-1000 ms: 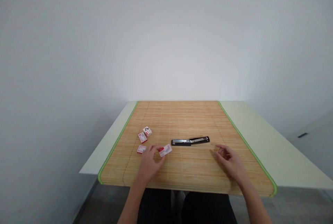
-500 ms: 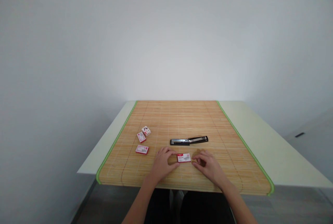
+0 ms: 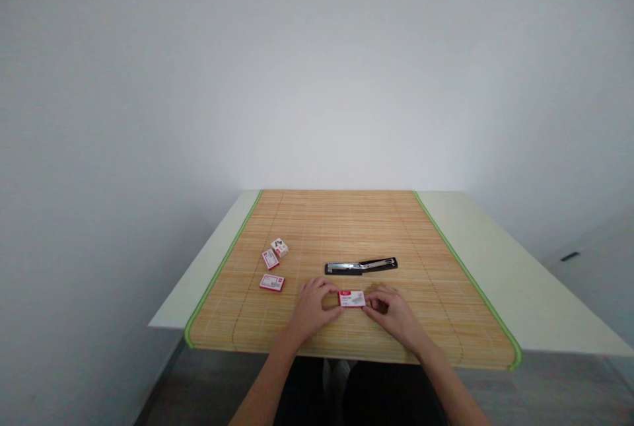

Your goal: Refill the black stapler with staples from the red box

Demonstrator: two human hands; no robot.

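**Hands pinch a small box**

Left hand (image 3: 310, 310) and right hand (image 3: 396, 317) clamp the red-and-white box (image 3: 352, 298) by its short ends, long axis left-right, near the bamboo mat's (image 3: 446, 320) front edge, both equally close. Beyond it lies the opened black stapler (image 3: 361, 266).

The far half of the woven bamboo mat (image 3: 347, 221) is left open; nearer, passage is narrowed by a black opened stapler (image 3: 361, 266) and three small red-and-white boxes (image 3: 272, 266).
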